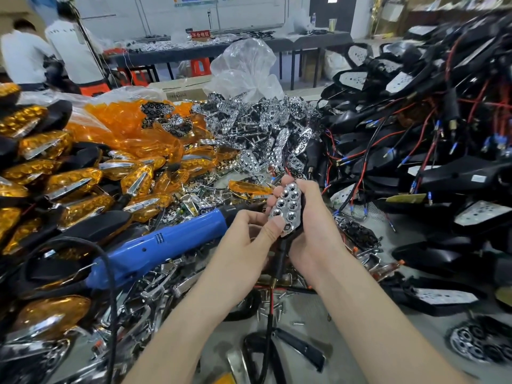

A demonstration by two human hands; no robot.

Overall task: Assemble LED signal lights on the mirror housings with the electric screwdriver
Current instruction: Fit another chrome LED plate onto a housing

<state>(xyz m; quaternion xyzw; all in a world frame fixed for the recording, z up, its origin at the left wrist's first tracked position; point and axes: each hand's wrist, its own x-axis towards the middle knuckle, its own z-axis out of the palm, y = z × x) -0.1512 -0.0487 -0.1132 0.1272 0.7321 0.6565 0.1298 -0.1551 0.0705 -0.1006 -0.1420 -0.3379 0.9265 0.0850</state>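
Note:
A chrome LED reflector (pixel 286 207) with round cups lies on a black mirror housing (pixel 291 234) held up over the table's middle. My left hand (pixel 249 239) pinches the reflector's lower end with the thumb on top. My right hand (pixel 313 225) grips the housing from the right, fingers curled round its top. Black and red wires (pixel 273 297) hang down from the housing. The blue electric screwdriver (pixel 160 245) lies on the parts to the left, its tip hidden behind my left hand.
Finished amber-lens lights (pixel 63 184) are heaped at left, loose amber lenses (pixel 124 126) and chrome reflectors (pixel 263 128) behind, wired black housings (pixel 429 151) piled at right. Loose screws (pixel 279 303) lie on the table. Two people (pixel 50 51) work at far left.

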